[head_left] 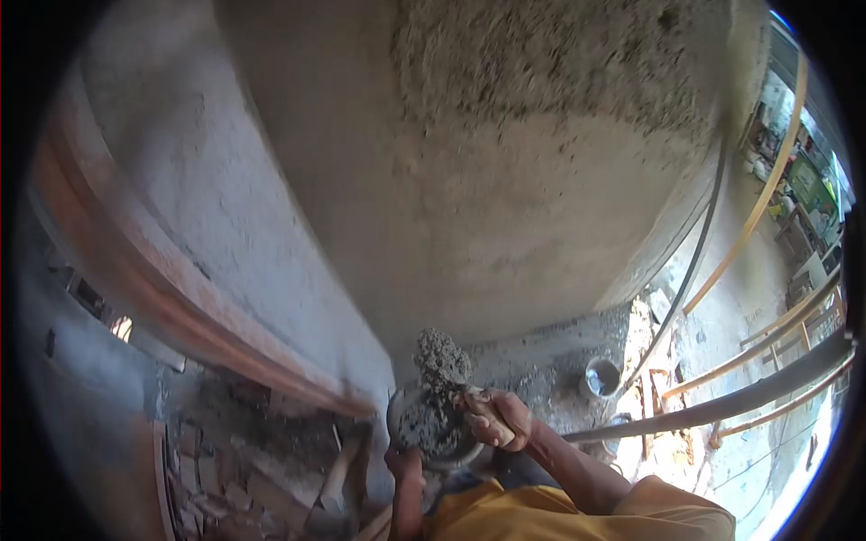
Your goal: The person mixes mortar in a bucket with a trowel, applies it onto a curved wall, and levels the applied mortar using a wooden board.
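No text, label, brand, number or sign legible anywhere in head view; far-right clutter (815, 187) too small, blurred to read.

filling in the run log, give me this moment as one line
left hand: holding mortar pan rim | right hand: gripping trowel handle | load: heaped mortar | wall: rough above, smoother below

A wall (505, 216) spans the upper centre. Below it, at lower centre, a basin (393, 422) sits between the left hand (404, 463) at its left rim and the right hand (507, 420); mortar (440, 356) lies on a trowel (488, 414) over its upper edge. A bucket (615, 380) stands to the right, rubble (216, 469) lower left.
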